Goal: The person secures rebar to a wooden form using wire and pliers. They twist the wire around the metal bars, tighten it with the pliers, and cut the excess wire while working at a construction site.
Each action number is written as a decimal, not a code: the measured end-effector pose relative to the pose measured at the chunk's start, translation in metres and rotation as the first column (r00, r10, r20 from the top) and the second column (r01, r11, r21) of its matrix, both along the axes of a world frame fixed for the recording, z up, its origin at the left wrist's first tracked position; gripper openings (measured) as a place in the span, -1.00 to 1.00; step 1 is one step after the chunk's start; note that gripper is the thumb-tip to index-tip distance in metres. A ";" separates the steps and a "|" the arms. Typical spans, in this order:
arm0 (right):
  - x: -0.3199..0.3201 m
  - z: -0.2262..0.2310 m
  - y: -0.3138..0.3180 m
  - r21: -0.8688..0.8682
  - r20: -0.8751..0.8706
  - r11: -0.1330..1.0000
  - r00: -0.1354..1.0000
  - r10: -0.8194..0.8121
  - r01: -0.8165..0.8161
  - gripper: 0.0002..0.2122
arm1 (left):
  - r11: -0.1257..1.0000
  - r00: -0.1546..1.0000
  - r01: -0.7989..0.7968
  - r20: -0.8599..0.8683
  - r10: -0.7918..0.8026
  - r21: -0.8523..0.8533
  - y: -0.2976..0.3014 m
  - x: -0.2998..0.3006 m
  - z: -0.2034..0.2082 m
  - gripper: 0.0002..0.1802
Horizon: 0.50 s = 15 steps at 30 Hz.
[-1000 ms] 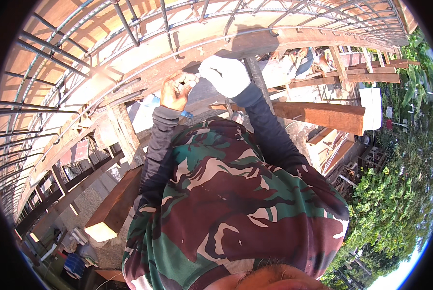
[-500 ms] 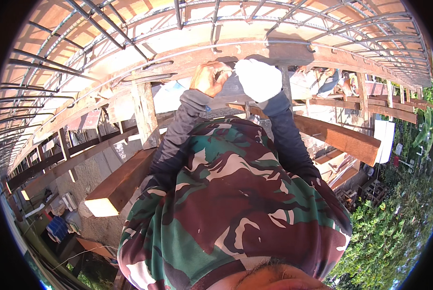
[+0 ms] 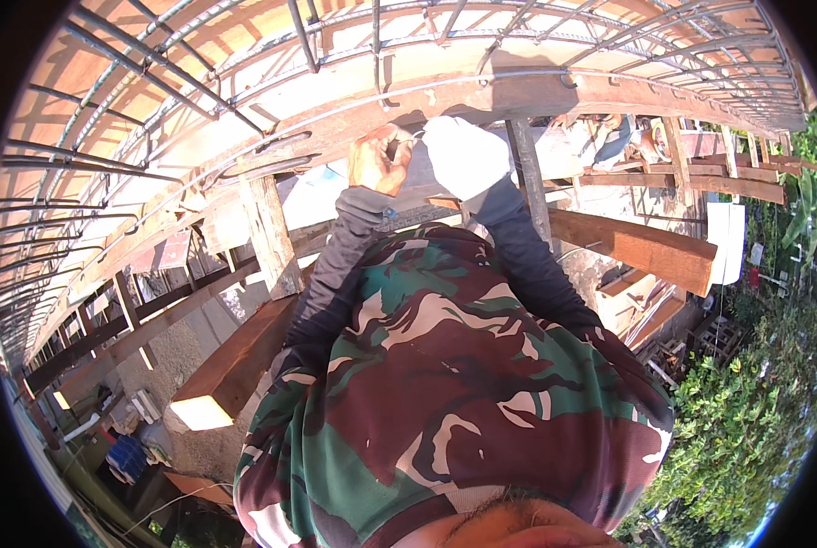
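My left hand, bare, has its fingers curled into a pinch just below the edge of a long wooden beam. Beside it, my right hand wears a white glove, and its fingers are closed toward the left fingertips. Whatever lies between the fingertips is too small and overexposed to make out. Along the beam above both hands runs a thin steel rod. Bent bar ends hook over near the beam, among them a looped steel bar left of my left hand.
A rebar cage spans the far side. A wooden post stands left, a dark upright right. Timber beams jut out at left and right. Another person is beyond, at right. Ground and foliage lie far below.
Both hands have shifted a little left and toward me, still close together with fingers closed. The view has shifted slightly, and more of the dark upright shows beside the glove.
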State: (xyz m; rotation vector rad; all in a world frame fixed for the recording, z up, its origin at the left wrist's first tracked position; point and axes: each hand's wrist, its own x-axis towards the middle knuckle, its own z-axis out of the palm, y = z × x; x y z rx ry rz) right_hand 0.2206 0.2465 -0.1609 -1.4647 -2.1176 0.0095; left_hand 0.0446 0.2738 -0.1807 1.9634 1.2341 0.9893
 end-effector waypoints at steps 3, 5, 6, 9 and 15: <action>0.006 0.022 -0.018 0.182 -0.088 0.981 0.995 -0.044 0.059 -0.83 | 0.992 0.972 0.127 0.197 -0.126 0.011 -0.001 0.000 0.008 -0.78; 0.015 0.056 -0.038 0.131 -0.347 0.977 0.931 -0.113 0.167 -0.87 | 0.983 0.948 0.145 0.270 -0.170 0.110 0.001 0.006 0.019 -0.70; 0.019 0.084 -0.050 0.100 -0.429 0.962 0.884 -0.187 0.253 -0.87 | 0.988 0.927 0.145 0.342 -0.157 0.062 0.001 0.011 0.020 -0.65; 0.032 0.141 -0.094 -0.119 -0.798 0.936 0.529 -0.288 0.331 -0.86 | 0.964 0.872 0.261 0.440 -0.214 -0.049 0.008 0.031 0.017 -0.52; 0.066 0.162 -0.172 0.251 -0.968 0.731 0.168 0.187 0.635 -0.80 | 0.862 0.821 0.506 0.327 -0.467 -0.039 -0.004 0.121 0.050 -0.65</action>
